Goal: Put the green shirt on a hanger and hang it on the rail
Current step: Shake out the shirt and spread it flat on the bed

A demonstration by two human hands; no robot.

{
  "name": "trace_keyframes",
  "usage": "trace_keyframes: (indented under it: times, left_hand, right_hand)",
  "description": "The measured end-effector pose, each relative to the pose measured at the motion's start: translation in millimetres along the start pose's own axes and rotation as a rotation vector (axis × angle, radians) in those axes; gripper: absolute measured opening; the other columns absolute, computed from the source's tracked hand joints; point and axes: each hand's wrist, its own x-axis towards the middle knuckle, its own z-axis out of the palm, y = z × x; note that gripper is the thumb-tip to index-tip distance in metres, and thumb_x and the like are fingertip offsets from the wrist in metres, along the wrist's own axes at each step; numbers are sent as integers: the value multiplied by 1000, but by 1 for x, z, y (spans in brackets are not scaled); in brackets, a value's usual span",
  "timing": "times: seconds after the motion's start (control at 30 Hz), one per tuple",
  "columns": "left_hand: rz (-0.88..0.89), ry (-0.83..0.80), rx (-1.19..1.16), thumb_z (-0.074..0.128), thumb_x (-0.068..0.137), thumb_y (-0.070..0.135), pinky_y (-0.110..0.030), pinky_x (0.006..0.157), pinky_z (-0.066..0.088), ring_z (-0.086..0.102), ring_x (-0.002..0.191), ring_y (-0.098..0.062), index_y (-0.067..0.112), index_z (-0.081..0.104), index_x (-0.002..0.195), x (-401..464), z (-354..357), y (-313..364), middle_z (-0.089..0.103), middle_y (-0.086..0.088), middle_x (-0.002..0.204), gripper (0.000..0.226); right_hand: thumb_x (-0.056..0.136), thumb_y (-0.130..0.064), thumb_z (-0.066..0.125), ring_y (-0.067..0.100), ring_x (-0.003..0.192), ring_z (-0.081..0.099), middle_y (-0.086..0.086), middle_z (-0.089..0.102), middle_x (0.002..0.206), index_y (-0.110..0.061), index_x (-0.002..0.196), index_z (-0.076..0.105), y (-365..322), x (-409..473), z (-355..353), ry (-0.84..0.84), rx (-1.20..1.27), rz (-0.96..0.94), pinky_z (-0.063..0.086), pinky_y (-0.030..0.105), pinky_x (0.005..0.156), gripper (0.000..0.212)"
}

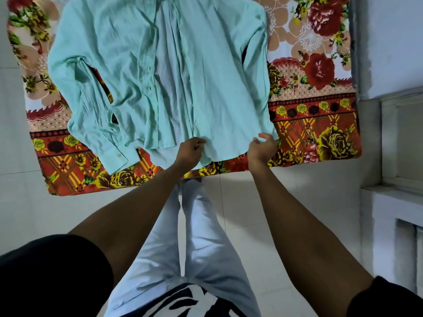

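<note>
The green shirt (160, 72) lies spread flat on the bed in front of you, front side up and unbuttoned, with its placket parted so the paler inside shows down the middle. Its collar end runs out of view at 12 o'clock, and its hem reaches the near edge of the bed toward 6 o'clock. One long sleeve is folded down along the body on the 9 o'clock side, its buttoned cuff (116, 160) ending near the bed's edge at about 7 o'clock. The other sleeve lies along the 3 o'clock side.

Your left hand (190, 151) sits at the hem near the middle, fingers curled and pinching a bunch of the fabric, which puckers around them. Your right hand (262, 146) is at the hem toward 4 o'clock of the shirt, fingers loosely curled and spread apart above the cloth; whether the palm or thumb touches the hem you cannot tell from here, but nothing is plainly gripped.

Under the shirt lies a floral bedsheet (320, 110), red, yellow and beige with large roses and a checked border along the near edge. Below the bed, toward 6 o'clock, you see your pale trousers (201, 236) and dark short sleeves over a light tiled floor (34, 213). At 3 o'clock a white wall (393, 42) with a ledge stands beside the bed.
</note>
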Motion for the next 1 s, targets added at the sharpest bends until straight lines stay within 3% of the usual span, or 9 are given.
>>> trace_keyframes:
  times: [0.07,0.17,0.33,0.43,0.53,0.63,0.8,0.9,1.0]
  left_hand:
    - [-35,-64,-26,55,98,6,-29,76,55,63,95,-21,8,67,130,0,0,-2,67,-14,128,35]
    - [-113,-149,-26,62,95,9,-47,82,63,67,100,-33,13,65,134,1,-2,-7,62,-19,129,39]
    - [-147,-256,47,69,93,18,-42,80,63,74,89,-29,24,61,137,1,-8,-15,68,-15,119,45]
    - [-111,-77,167,67,93,35,-41,68,63,75,71,-28,29,64,132,1,-24,-11,76,-9,92,39]
    - [-38,166,305,60,92,40,-42,79,59,72,93,-33,30,66,131,6,-46,-17,78,-11,91,40]
    - [-87,290,388,64,91,31,-45,83,55,67,105,-39,21,61,135,11,-70,-31,73,-15,109,44]
    - [-226,393,381,75,81,26,-51,80,52,56,111,-43,7,52,129,13,-100,-61,51,-21,127,56]
    - [-309,330,344,70,84,24,-48,81,52,57,108,-44,1,64,105,18,-110,-81,55,-27,115,32]
    - [-185,347,185,60,84,19,-40,63,39,59,81,-40,-1,57,81,11,-108,-93,60,-28,85,20]
  right_hand:
    - [89,-7,70,28,112,60,14,44,140,-7,122,67,2,1,7,-157,-138,61,56,34,91,33]
    - [86,-9,70,31,123,54,12,41,143,-10,130,64,-3,-11,17,-194,-266,27,56,41,95,44]
    - [84,-19,76,33,145,29,13,26,160,-17,139,52,-14,-50,37,-93,-552,-279,37,49,111,60]
    - [85,-21,74,35,146,28,15,28,160,-17,141,50,-28,-70,55,-82,-586,-578,33,49,114,61]
    - [90,-16,68,33,136,44,13,47,144,-12,133,59,-48,-84,82,-405,-474,-717,44,47,109,44]
    - [92,-11,66,33,119,62,14,66,126,-7,126,67,-63,-101,113,-755,-391,-655,53,46,101,35]
    - [90,-16,71,33,120,64,18,67,129,-5,135,60,-78,-124,156,-891,-416,-511,51,44,105,47]
    - [93,-22,71,31,118,64,18,66,130,-4,138,56,-81,-136,174,-912,-391,-426,51,37,101,50]
    - [93,-39,71,26,106,68,12,71,115,-6,128,62,-81,-145,184,-883,-325,-298,53,32,88,50]
